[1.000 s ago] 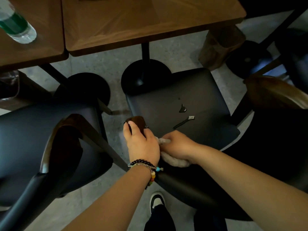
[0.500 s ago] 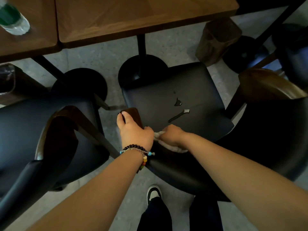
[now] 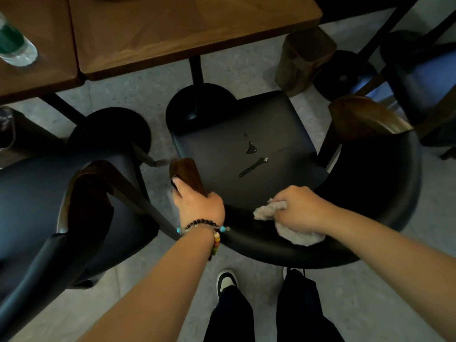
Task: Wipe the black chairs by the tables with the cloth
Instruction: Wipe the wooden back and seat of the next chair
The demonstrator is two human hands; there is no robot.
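Since a moment ago, the right hand has slid the cloth to the right along the curved back of the middle chair, away from the left hand, which has stayed put.

Far left, a water bottle lies on the wooden bench. Below it stands another black chair, not yet being wiped.

Next comes the left hand. Its fingers are curled round the brown wooden end of the armrest. It likely grips there to keep the chair from sliding while the other hand rubs. A bead bracelet sits on that wrist.

In the middle is the black seat. A few wet drops shine on it. They look like they need wiping too.

Then comes the right hand. Its fingers are bunched tight on the grey cloth and press it down on the top of the black backrest. Part of the cloth hangs out under the hand, so more of it touches the chair.

On the right, the other brown armrest curves round. Beyond it is one more dark chair.

The person's shoes are just behind the chair, close enough to reach over it.
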